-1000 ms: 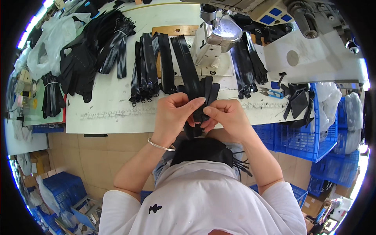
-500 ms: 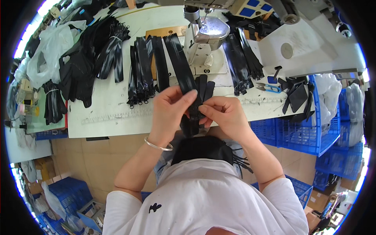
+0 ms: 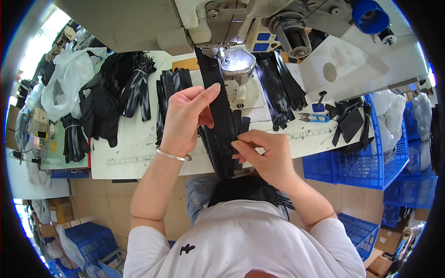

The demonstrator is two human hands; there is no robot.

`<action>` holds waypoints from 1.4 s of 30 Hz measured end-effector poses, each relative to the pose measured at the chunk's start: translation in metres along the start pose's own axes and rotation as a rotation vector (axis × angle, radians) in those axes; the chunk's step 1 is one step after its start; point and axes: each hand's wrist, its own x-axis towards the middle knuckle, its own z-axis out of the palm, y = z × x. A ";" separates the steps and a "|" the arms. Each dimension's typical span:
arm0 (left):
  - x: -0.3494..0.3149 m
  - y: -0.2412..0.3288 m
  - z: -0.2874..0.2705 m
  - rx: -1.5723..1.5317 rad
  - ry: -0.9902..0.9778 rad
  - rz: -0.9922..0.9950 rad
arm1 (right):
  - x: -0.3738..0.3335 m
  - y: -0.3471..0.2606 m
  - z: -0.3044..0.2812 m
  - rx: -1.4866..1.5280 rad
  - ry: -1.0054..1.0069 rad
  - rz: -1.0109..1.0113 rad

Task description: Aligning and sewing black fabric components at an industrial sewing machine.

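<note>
A long black zipper strip [image 3: 220,102] runs between my two hands, from the sewing machine [image 3: 237,65] down over the table's front edge. My left hand [image 3: 187,113], with a bangle on the wrist, pinches the strip's left edge between thumb and fingers. Lower down, my right hand [image 3: 263,150] has its thumb and forefinger closed on the strip's right edge. Small black fabric pieces [image 3: 243,124] lie just behind the right hand. The strip's upper end lies against the machine, left of its needle area.
Black zipper bundles lie on the white table, left [image 3: 135,88] and right [image 3: 274,88] of the machine. Blue-handled thread snips [image 3: 316,117] and black scraps [image 3: 348,121] are at the right. A clear plastic bag [image 3: 69,85] sits far left; a blue crate [image 3: 354,162] stands right.
My left hand has risen up the strip, away from the right hand, which stays near the lower part. The strip now stands more stretched out, and the view has tilted toward the machine.
</note>
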 end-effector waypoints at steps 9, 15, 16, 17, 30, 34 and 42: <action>0.006 0.017 0.011 0.072 -0.009 -0.011 | 0.001 0.000 0.004 0.115 0.034 -0.008; 0.013 0.022 0.009 0.061 -0.070 0.002 | 0.005 -0.003 0.004 0.146 0.059 -0.002; 0.014 0.021 0.009 0.064 -0.074 -0.002 | 0.005 -0.003 0.004 0.146 0.063 0.006; 0.015 0.021 0.008 0.060 -0.073 0.001 | 0.005 -0.003 0.004 0.141 0.061 0.004; 0.011 0.008 0.008 0.038 -0.029 0.021 | 0.005 0.001 0.010 0.137 0.079 0.026; -0.017 -0.004 0.008 0.096 -0.186 -0.095 | 0.013 0.008 0.009 0.096 0.147 0.017; -0.039 -0.013 0.006 -0.219 -0.222 -0.117 | 0.019 0.009 0.008 -0.045 0.148 -0.142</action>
